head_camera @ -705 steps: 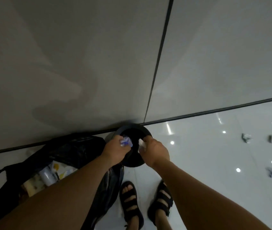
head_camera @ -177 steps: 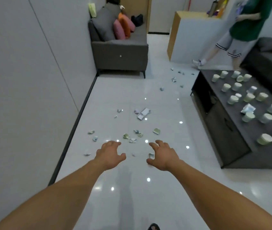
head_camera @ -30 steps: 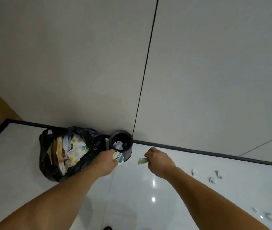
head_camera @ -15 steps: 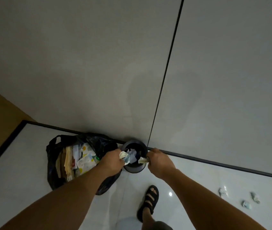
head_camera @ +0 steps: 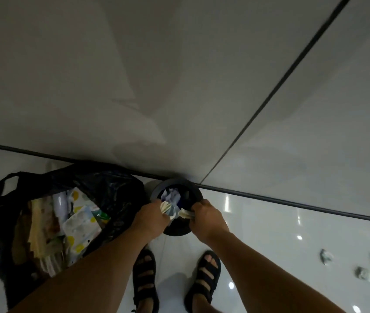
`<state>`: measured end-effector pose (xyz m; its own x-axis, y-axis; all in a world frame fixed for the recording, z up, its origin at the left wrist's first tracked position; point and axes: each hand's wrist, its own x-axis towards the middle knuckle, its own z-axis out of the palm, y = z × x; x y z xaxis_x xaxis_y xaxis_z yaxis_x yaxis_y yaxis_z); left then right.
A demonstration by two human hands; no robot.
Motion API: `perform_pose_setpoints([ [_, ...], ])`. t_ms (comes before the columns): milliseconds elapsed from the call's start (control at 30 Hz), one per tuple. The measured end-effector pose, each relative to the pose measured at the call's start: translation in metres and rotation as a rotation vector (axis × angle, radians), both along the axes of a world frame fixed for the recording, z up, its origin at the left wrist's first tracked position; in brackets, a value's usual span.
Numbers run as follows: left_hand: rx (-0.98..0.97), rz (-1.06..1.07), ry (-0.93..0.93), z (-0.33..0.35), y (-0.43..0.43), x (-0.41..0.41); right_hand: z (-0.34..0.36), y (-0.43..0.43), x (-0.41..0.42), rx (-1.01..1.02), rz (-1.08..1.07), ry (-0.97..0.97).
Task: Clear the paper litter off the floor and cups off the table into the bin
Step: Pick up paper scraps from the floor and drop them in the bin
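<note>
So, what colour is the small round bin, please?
The small round bin is black, clearest in the head view.

The floor point(head_camera: 292, 231) is gleaming as glossy white tile, mirroring lights. The wall point(head_camera: 111, 75) is showing smooth, matt panels. The black bag point(head_camera: 107, 184) is looking like thin, shiny, wrinkled plastic. The bin point(head_camera: 177, 231) is looking smooth and dark, holding crumpled paper point(head_camera: 172, 195).

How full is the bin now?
Not empty: crumpled paper shows inside the bin. How deep it goes cannot be told; the left hand and right hand cover part of the opening.
</note>
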<state>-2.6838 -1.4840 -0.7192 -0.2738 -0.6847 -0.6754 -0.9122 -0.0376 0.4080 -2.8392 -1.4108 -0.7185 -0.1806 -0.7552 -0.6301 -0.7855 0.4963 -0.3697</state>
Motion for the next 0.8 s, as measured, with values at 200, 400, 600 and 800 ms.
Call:
perform_pose_setpoints([
  [200, 0.154, 0.021, 0.074, -0.078, -0.005, 0.005, -0.076, -0.004, 0.009, 0.014, -0.168, -0.098],
  [400, 0.179, -0.086, 0.044, -0.032, -0.010, 0.020, -0.037, 0.016, 0.005, 0.062, -0.225, -0.080],
  [600, 0.077, -0.290, 0.072, 0.082, -0.015, -0.005, 0.073, 0.044, -0.002, 0.048, -0.325, -0.007],
  [800, 0.026, -0.515, 0.087, 0.185, 0.010, -0.038, 0.177, 0.115, -0.001, 0.014, -0.528, 0.047],
])
